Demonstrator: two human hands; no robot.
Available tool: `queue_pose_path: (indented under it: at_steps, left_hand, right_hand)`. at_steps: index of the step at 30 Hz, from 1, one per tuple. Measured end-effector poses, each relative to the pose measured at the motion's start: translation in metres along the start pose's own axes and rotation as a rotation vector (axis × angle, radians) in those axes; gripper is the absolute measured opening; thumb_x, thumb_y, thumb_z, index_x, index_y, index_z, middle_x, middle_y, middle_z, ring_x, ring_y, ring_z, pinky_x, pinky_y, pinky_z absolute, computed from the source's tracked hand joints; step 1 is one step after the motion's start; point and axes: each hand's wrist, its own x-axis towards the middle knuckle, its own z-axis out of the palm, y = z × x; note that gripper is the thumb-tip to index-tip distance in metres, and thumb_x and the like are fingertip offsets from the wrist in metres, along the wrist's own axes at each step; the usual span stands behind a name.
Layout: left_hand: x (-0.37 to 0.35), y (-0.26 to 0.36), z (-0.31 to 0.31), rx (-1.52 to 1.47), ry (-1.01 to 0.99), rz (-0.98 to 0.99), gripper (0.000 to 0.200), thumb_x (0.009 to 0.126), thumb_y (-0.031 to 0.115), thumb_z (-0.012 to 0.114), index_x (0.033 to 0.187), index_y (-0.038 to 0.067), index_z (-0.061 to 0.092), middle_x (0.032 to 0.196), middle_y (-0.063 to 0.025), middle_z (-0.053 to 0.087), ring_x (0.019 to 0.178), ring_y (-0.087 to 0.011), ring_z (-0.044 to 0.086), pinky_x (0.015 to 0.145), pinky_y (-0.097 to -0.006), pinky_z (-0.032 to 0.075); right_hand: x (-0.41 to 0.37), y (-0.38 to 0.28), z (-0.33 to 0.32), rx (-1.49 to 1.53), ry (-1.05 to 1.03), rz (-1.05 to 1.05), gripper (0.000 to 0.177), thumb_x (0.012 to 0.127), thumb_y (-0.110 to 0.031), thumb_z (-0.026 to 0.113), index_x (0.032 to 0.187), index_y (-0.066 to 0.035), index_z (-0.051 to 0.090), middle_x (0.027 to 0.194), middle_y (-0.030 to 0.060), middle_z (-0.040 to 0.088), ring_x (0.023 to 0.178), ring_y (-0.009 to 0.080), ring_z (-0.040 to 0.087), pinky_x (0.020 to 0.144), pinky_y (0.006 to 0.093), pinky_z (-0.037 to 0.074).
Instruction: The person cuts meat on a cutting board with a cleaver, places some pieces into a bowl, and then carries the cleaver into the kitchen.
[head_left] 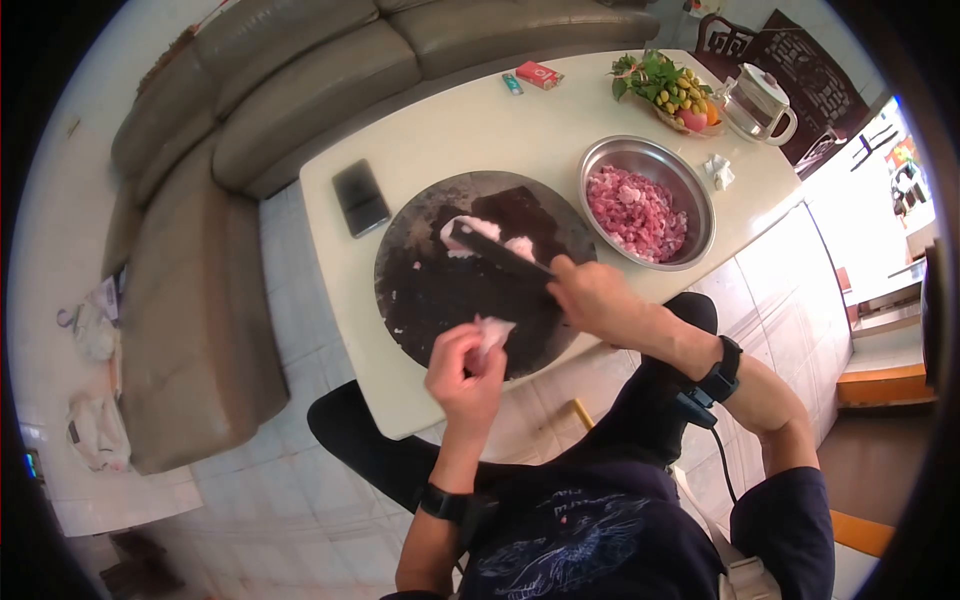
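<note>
My right hand [590, 298] is wrapped round the handle of a dark-bladed knife [508, 258]. The blade reaches left across the round dark cutting board [430, 290], and its tip overlaps a pale piece of fatty meat [460, 236]. A smaller whitish piece [521, 246] lies beside the blade. At the board's near edge my left hand [466, 375] pinches a thin pale piece of meat [492, 338] between thumb and fingers. A steel bowl [698, 250] of chopped pink meat [637, 212] stands to the right of the board.
On the white table [345, 290] lie a phone [361, 197], a red box [540, 75], a small green packet [513, 84] and a crumpled tissue [719, 171]. A fruit basket [685, 98] and glass jug [757, 103] stand at the far right. A leather sofa [310, 90] runs behind.
</note>
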Motion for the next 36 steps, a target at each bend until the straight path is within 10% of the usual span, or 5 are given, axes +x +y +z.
queue_pose_path:
  at_steps: [6,15,21,36]
  left_hand:
    - [0.011,-0.007,0.017,0.437,-0.333,0.077,0.046,0.064,0.010,0.081,0.105,0.002,0.061,0.111,-0.0137,0.055,0.107,-0.0295,0.052,0.087,-0.0394,0.045]
    - [-0.008,-0.012,0.008,0.341,-0.215,0.066,0.042,0.063,0.006,0.081,0.100,0.002,0.061,0.108,-0.0151,0.054,0.098,-0.0312,0.055,0.080,-0.0385,0.048]
    - [-0.002,-0.017,0.015,0.362,-0.228,0.115,0.033,0.063,-0.001,0.074,0.094,0.001,0.062,0.096,-0.0130,0.059,0.090,-0.0316,0.057,0.077,-0.0390,0.049]
    - [0.012,-0.029,0.011,0.367,-0.289,0.110,0.024,0.066,-0.001,0.068,0.089,-0.001,0.063,0.093,-0.0134,0.059,0.087,-0.0326,0.057,0.075,-0.0394,0.049]
  right_hand:
    - [-0.020,-0.002,-0.021,0.159,0.147,0.002,0.022,0.090,-0.017,0.056,0.087,0.000,0.043,0.059,0.0217,0.056,0.059,0.0434,0.057,0.053,0.0504,0.044]
    - [-0.043,-0.011,-0.029,0.018,0.068,-0.305,0.020,0.083,-0.009,0.060,0.082,0.001,0.042,0.048,0.0120,0.049,0.043,0.0327,0.055,0.040,0.0406,0.041]
    - [-0.044,-0.007,-0.027,-0.041,-0.213,-0.242,0.022,0.069,0.000,0.060,0.084,0.003,0.045,0.051,0.0140,0.054,0.048,0.0322,0.060,0.044,0.0402,0.046]
    - [-0.033,-0.009,-0.023,0.120,-0.231,-0.151,0.017,0.075,-0.001,0.060,0.084,0.003,0.046,0.055,0.0158,0.055,0.052,0.0345,0.061,0.046,0.0431,0.046]
